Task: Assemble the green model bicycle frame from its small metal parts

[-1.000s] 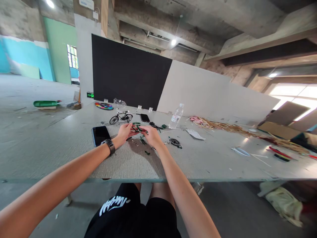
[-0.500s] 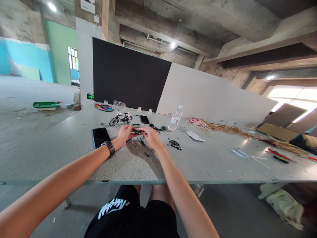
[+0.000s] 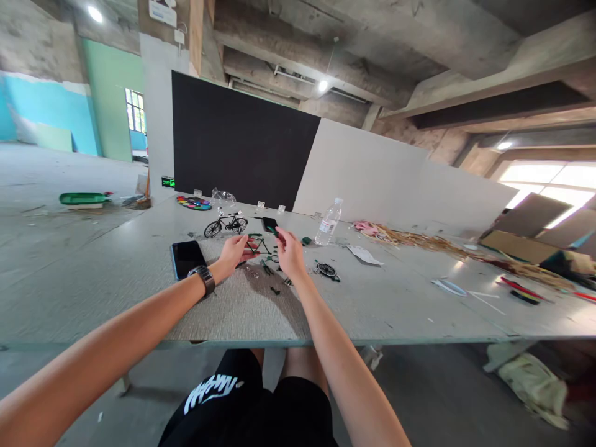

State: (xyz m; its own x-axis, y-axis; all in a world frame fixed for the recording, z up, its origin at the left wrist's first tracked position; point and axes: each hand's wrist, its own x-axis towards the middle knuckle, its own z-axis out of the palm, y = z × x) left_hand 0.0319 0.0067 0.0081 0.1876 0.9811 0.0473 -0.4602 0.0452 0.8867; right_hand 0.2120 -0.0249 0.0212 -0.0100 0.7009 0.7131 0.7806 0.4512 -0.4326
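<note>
My left hand (image 3: 233,252) is closed on a small dark green model bicycle frame (image 3: 261,246), held just above the table. To its right, my right hand (image 3: 289,251) pinches a small dark green part (image 3: 272,230), apart from the frame; its exact kind I cannot make out. Under and between the hands lie several loose green pieces (image 3: 267,268) and small metal bits. A spoked model wheel (image 3: 326,270) lies flat to the right of my right hand. Beyond my left hand stands a black model bicycle (image 3: 226,223), upright and whole.
A phone (image 3: 187,259) lies left of my left wrist, and another phone (image 3: 269,224) lies behind the hands. A water bottle (image 3: 329,222) stands at the right, near a paper sheet (image 3: 364,255). A colourful round palette (image 3: 194,203) and wooden strips (image 3: 419,238) lie toward the back.
My right hand has moved a little right and up, away from the left, carrying a small green part. The frame in my left hand now shows more fully.
</note>
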